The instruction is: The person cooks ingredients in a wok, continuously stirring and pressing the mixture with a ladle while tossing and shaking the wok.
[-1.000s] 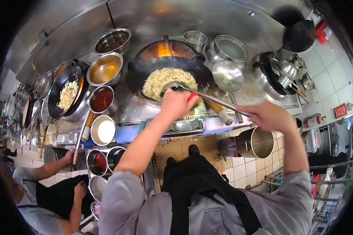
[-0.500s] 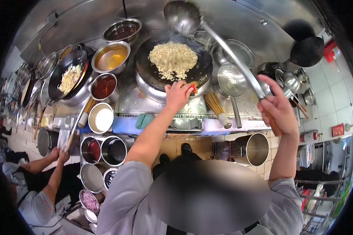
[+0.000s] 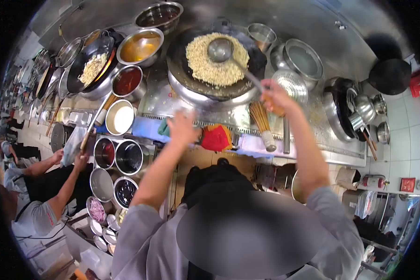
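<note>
My right hand point(image 3: 275, 95) grips the handle of a long steel ladle point(image 3: 220, 50), whose bowl rests on the fried rice point(image 3: 205, 70) in the wok point(image 3: 177, 65). The rice lies spread in a pale yellow layer across the wok. Over the stove's front edge, my left hand point(image 3: 184, 128) is open with its fingers apart, smeared a little by motion. A red and yellow cloth point(image 3: 215, 137) hangs at the edge just right of that hand. Close to its fingers on the left lies a green cloth point(image 3: 163, 127).
Metal bowls of liquid point(image 3: 140, 46) and a pot of red sauce point(image 3: 127, 80) stand left of the wok. To the right are a bamboo brush point(image 3: 260, 122) and a perforated skimmer point(image 3: 290, 86). Another person point(image 3: 42, 196) works at a second wok point(image 3: 74, 77) on the left.
My left hand has let go of the wok's near rim and the cloth, which now hangs at the stove edge. My right hand has brought the raised ladle down onto the rice.
</note>
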Demonstrator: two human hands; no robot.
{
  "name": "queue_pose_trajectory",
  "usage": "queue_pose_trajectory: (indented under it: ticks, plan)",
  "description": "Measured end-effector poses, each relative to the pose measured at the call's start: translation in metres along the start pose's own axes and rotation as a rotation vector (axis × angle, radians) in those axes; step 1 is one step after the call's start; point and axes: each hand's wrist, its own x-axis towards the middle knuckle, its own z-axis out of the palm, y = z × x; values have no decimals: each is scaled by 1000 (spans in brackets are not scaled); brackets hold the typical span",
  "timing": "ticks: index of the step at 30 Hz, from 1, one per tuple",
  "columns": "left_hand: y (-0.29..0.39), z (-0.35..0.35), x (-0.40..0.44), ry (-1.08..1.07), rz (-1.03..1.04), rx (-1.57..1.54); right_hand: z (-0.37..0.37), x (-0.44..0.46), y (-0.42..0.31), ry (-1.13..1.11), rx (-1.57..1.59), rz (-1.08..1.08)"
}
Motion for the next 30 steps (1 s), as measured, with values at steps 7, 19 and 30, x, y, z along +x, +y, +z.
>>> queue_pose_trajectory:
  ticks: [7, 19, 30]
  plan:
    - [-66, 10, 33, -466, -274, 172, 8, -61, -45, 463, -1726, -498]
    - [-36, 55, -68, 200, -669, -2165, 43, 4, 75, -148, -30, -54]
    - [48, -9, -37, -90, -811, -2217, 54, 12, 71, 67, -665, -550]
